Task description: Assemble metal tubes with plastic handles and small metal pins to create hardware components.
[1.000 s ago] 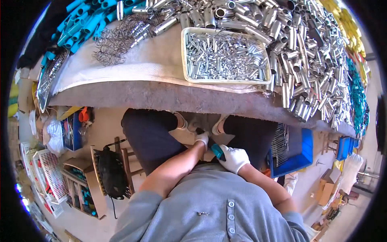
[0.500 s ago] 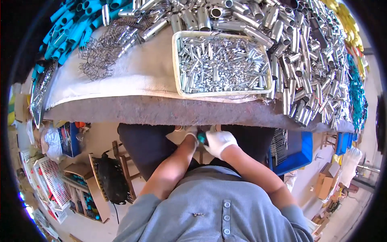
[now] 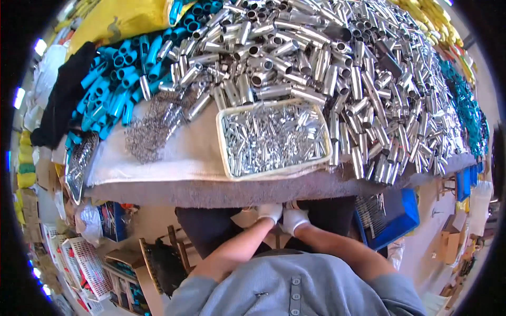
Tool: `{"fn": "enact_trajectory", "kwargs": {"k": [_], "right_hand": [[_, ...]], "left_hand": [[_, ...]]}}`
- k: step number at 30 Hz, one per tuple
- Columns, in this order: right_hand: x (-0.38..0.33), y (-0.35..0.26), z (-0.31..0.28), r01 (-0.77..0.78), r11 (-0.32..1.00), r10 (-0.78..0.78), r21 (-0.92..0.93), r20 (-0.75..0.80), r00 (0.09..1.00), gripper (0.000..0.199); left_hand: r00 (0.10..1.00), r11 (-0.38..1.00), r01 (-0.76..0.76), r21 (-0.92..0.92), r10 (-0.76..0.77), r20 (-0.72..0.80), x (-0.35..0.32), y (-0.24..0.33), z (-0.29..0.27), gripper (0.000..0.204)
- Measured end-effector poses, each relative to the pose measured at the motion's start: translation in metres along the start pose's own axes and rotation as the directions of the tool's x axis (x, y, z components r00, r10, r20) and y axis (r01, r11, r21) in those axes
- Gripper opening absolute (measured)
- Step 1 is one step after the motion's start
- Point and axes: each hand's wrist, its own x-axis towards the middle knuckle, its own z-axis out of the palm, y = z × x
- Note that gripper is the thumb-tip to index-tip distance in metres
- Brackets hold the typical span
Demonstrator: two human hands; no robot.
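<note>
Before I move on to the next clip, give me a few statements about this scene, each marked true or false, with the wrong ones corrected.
1. The left hand and the right hand are both gloved in white. True.
2. The off-white tray holds small silver metal parts. True.
3. Both hands are inside the tray. False: they are on the wearer's side of the table's cloth-covered edge.
4. The wire springs lie left of the tray. True.
5. The tray is round. False: it is roughly rectangular with rounded corners.
</note>
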Motion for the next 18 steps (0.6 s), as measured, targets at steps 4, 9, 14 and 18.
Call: {"fn": "enact_trajectory", "kwargs": {"k": [4, 9, 14, 18], "right_hand": [[-0.020, -0.005, -0.031, 0.024, 0.992, -0.028, 0.120, 0.028, 0.999, 0.050], [-0.036, -0.015, -0.049, 0.029, 0.987, -0.028, 0.155, -0.010, 1.000, 0.044], [-0.039, -0.011, -0.054, 0.058, 0.983, -0.040, 0.172, -0.106, 0.994, 0.033], [-0.123, -0.010, -0.095, 0.236, 0.967, -0.207, 0.095, -0.244, 0.947, 0.030]], "left_hand": [[0.996, 0.996, 0.033, 0.083, -0.039, 0.082, -0.003, 0.006, -0.007, 0.037], [0.999, 0.999, -0.013, 0.048, 0.011, 0.030, -0.008, 0.008, -0.023, 0.037], [0.987, 0.995, -0.051, 0.091, 0.036, 0.158, 0.005, 0.006, -0.023, 0.037], [0.865, 0.642, -0.497, 0.584, 0.416, 0.279, 0.034, -0.099, -0.052, 0.034]]}}
